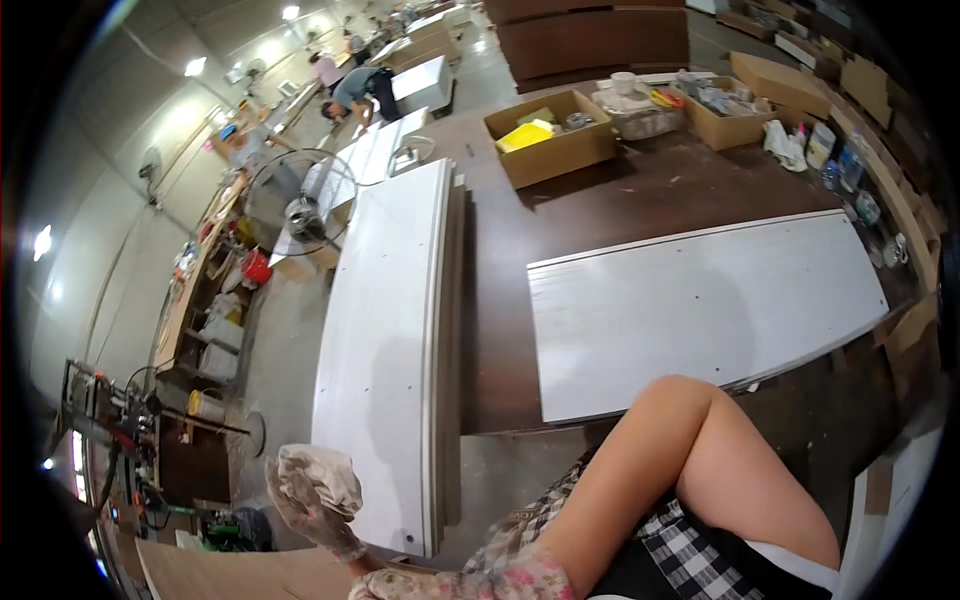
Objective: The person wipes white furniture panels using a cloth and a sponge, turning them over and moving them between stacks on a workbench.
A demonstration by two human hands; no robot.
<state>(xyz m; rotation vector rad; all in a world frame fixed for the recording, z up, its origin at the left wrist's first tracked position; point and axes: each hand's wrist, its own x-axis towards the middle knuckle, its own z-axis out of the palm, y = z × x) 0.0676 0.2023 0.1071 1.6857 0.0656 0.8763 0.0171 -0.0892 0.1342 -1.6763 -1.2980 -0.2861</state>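
While the bare elbow juts forward, the right hand clasps a pale cloth

As the head view shows, the right arm is sharply bent: the upper arm slants from the lower right to the elbow, and the forearm, partly covered by a floral sleeve, folds back low across the body toward the left. At its end the hand tilts upward, fingers curled about the bunched cloth, at the near left edge of a long stack of white panels. Whether the cloth touches that stack cannot be told. The left hand is out of view, its state unknown.

To the right of the stack stretches a dark brown table. On it lies another white panel, its near edge partly hidden by the elbow. Toward the table's far side stand an open cardboard box with yellow material inside and a second box; bottles stand at the far right. Beside the stack's far end, a round-caged fan partly covers a co-worker.
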